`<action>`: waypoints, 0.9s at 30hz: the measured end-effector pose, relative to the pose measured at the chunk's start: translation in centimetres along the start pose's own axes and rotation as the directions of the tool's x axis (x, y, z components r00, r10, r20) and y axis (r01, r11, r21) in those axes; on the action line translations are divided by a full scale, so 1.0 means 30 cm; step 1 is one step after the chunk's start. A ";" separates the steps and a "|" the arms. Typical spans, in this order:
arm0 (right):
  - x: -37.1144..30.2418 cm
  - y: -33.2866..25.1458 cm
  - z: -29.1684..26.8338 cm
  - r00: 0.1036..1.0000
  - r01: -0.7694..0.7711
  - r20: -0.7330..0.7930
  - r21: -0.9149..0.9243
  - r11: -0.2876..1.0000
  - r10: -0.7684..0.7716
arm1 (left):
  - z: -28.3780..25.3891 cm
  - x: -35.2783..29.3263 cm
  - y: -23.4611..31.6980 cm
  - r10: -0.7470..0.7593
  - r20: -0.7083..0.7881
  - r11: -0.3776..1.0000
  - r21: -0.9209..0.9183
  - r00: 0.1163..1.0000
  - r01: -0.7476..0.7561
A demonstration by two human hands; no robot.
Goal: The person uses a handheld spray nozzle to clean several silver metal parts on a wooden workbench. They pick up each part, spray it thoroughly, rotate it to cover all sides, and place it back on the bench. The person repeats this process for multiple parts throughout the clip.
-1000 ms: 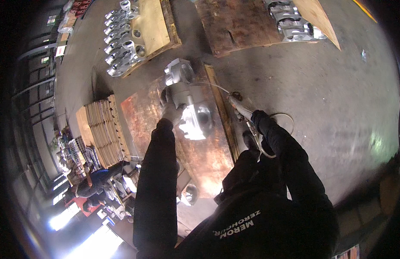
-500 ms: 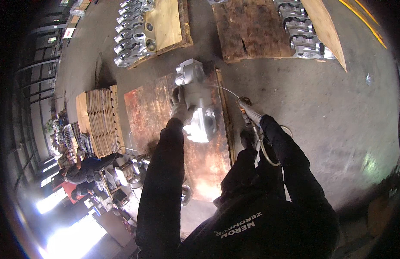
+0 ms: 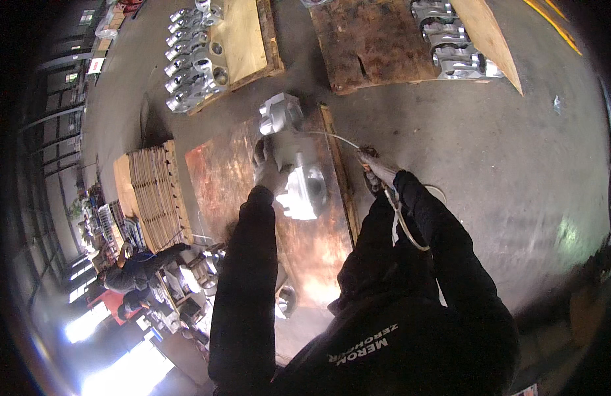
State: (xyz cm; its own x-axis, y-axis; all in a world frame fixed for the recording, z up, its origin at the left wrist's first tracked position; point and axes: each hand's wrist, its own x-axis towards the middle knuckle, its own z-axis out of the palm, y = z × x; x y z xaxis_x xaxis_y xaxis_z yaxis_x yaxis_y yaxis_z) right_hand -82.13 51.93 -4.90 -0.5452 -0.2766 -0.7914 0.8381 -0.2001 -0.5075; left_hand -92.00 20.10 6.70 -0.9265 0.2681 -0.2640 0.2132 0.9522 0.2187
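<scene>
A large silvery metal casting (image 3: 307, 191) lies on a worn, rust-stained wooden board in front of me, its far end shaped into a faceted block. My left hand (image 3: 269, 165), in a pale glove with dark fingers, grips the casting at its middle from the left side; it is slightly smeared. To the right of the board, my right hand (image 3: 379, 170) is closed around the handle of an air blow gun (image 3: 367, 153). The gun's thin bent nozzle (image 3: 342, 137) reaches left toward the casting's middle, where its tip is hard to make out. A pale hose (image 3: 408, 231) hangs from the gun.
The board (image 3: 223, 155) has a raised timber edge (image 3: 342, 178) on its right. More castings (image 3: 196, 72) stand on a pallet at the far left, others (image 3: 457, 46) at the far right. Left are stacked wooden panels (image 3: 150, 191) and a person in dark clothes (image 3: 130, 270).
The whole view has shifted a little, with the far pallets sliding left and up. My left hand stays on the casting and looks more blurred. My right hand still holds the blow gun.
</scene>
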 end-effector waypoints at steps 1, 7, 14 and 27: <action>0.089 0.072 -0.065 0.997 0.060 -0.043 0.018 0.998 -0.059 | 0.012 0.073 0.046 0.047 0.005 0.999 -0.025 0.999 -0.047; 0.079 0.015 0.052 1.000 -0.025 0.005 0.028 0.999 0.025 | -0.010 0.014 0.028 -0.018 0.035 0.996 -0.092 0.999 0.021; -0.018 -0.052 0.119 0.999 -0.052 -0.007 0.038 0.998 0.052 | -0.097 -0.047 0.081 -0.134 0.056 0.989 -0.051 0.989 0.137; 0.136 0.074 0.034 0.992 -0.039 -0.108 0.169 0.985 0.057 | -0.045 -0.004 0.067 -0.027 0.025 1.000 0.001 0.999 0.027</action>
State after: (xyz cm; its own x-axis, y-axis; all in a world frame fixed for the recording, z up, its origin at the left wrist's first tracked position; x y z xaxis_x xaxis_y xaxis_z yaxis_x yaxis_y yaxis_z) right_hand -82.50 49.40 -8.93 -0.4910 -0.1845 -0.8514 0.8435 -0.3449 -0.4117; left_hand -91.88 21.77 8.45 -0.9238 0.2457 -0.2936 0.1884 0.9593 0.2102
